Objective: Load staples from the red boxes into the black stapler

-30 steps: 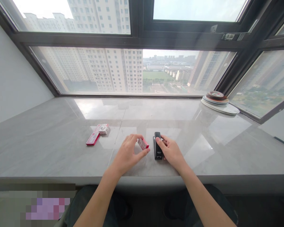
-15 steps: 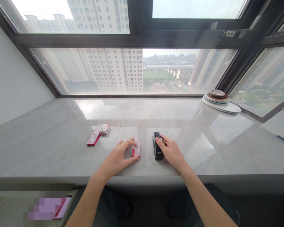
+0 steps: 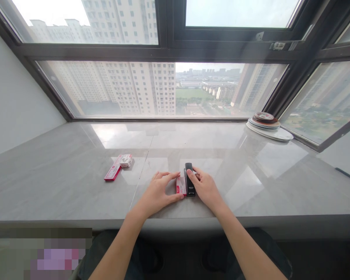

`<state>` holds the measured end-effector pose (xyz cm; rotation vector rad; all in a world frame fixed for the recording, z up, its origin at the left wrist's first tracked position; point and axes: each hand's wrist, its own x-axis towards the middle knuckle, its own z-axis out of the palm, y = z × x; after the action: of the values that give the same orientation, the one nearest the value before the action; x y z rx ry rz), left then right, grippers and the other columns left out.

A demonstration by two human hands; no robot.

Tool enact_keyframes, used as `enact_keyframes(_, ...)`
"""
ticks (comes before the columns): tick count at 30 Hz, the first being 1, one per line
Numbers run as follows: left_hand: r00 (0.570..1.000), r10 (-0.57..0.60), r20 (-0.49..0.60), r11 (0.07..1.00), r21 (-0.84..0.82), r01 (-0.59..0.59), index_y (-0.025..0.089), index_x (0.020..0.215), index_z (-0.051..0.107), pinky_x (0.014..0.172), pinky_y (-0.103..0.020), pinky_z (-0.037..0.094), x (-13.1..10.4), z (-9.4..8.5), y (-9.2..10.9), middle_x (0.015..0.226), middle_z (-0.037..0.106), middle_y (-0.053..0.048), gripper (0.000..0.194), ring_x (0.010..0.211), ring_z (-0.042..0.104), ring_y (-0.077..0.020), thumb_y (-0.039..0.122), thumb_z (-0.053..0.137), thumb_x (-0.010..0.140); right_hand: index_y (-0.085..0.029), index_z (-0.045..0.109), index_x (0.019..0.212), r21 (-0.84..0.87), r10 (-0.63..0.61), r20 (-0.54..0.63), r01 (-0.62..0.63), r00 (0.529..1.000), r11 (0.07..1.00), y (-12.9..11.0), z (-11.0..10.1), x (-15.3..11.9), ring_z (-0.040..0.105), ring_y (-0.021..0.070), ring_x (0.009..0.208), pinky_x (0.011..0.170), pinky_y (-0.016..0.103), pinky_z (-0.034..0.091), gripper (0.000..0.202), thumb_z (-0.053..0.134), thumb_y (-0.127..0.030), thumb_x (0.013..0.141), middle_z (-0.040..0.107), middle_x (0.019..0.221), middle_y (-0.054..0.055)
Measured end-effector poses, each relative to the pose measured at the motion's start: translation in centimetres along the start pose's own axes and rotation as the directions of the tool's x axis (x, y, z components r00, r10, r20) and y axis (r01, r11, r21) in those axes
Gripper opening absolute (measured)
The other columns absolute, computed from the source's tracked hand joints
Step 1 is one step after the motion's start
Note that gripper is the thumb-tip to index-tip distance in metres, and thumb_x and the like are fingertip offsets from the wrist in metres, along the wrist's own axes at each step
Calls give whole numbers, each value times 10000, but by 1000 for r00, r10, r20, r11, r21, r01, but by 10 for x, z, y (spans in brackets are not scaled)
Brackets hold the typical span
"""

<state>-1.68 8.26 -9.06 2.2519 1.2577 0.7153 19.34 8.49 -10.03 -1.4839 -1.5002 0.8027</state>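
One flat red-and-white packet is lying toward the left of the glossy countertop, with a little white carton sitting by its far end. Nearer the middle, the left hand is pinching a small red-and-white box between a thumb at the near end and fingertips at the far end, its other fingers curving loosely. The box is sitting just beside a black stapler, which the right hand is gripping from the right, thumb pressing on top and fingers wrapping round the side. Well beyond, a stack of plates is resting near the window corner.

The box is looking light and thin-walled, probably giving under a hard squeeze, so its two short ends are offering the best hold. The stapler is seeming stiffer and heavier, its smooth casing perhaps feeling slightly slippery; its long sides are giving the surest grip.

The left fingers are covering part of the box, and whether it is touching the stapler I cannot tell. The right hand is hiding the stapler's right flank and its own lower fingers. The printing is showing too small for reading, and the lower left corner is appearing pixelated.
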Motion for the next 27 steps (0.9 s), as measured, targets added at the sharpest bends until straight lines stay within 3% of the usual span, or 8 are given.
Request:
enact_keyframes(5, 961, -161, -225, 987, -14, 162, 342, 1447, 551, 1081, -427, 465, -15, -24, -22, 1462, 565, -59, 532, 1383, 484, -289, 581, 549, 971, -165, 575, 1426, 86, 73, -51, -69, 996, 994, 3, -1, 0, 516, 192, 574, 570, 290, 417, 676, 360, -651, 1007, 528, 601, -22)
enact_keyframes(6, 900, -243, -363, 961, 33, 273, 317, 1373, 606, 1056, -449, 467, -21, -35, -35, 1417, 585, -80, 476, 1363, 485, -312, 575, 499, 989, -173, 570, 1424, 99, 83, -52, -77, 995, 992, 4, -1, 0, 499, 188, 560, 557, 287, 407, 670, 347, -649, 1009, 507, 596, -28)
enact_keyframes(8, 627, -383, -678, 788, 115, 605, 237, 1262, 649, 1077, -556, 397, -35, -58, -66, 1366, 575, -157, 513, 1344, 443, -411, 614, 535, 933, -184, 580, 1398, 114, 86, -50, -80, 995, 990, 5, -1, 1, 479, 183, 549, 541, 283, 393, 652, 349, -649, 1005, 483, 597, -32)
enact_keyframes(10, 420, -481, -770, 574, 86, 814, 199, 1332, 592, 1058, -623, 366, -50, -78, -98, 1407, 520, -214, 680, 1353, 383, -490, 665, 604, 837, -185, 600, 1360, 119, 83, -46, -77, 995, 990, 7, 0, 1, 461, 179, 538, 527, 282, 378, 638, 354, -650, 999, 474, 596, -31)
enact_keyframes(12, 443, -536, -719, 520, 132, 844, 217, 1418, 531, 1033, -619, 377, -62, -90, -118, 1347, 567, -193, 702, 1308, 429, -486, 632, 571, 854, -181, 613, 1331, 121, 81, -36, -76, 996, 990, 9, 0, 2, 438, 171, 522, 511, 278, 357, 627, 359, -646, 996, 463, 589, -35)
enact_keyframes(15, 635, -553, -539, 612, 255, 749, 291, 1472, 492, 972, -513, 437, -70, -92, -123, 1075, 667, -90, 612, 1103, 595, -378, 505, 524, 901, -190, 620, 1309, 121, 75, -12, -73, 997, 990, 11, 0, 2, 416, 156, 509, 492, 267, 323, 592, 382, -631, 994, 454, 580, -46)
enact_keyframes(17, 707, -549, -446, 669, 272, 691, 323, 1411, 545, 908, -436, 469, -68, -87, -115, 939, 651, -39, 540, 960, 636, -310, 491, 537, 898, -202, 617, 1310, 113, 69, -4, -68, 998, 991, 13, 0, 2, 419, 150, 507, 488, 261, 316, 565, 404, -618, 992, 467, 581, -50)
enact_keyframes(27, 640, -477, -602, 624, 280, 729, 260, 1043, 620, 940, -523, 442, -50, -66, -93, 1160, 602, -141, 553, 1124, 518, -404, 768, 534, 844, -212, 647, 1247, 108, 50, 8, -51, 999, 993, 15, -1, 3, 429, 147, 507, 476, 258, 320, 531, 408, -616, 1001, 431, 576, -57)
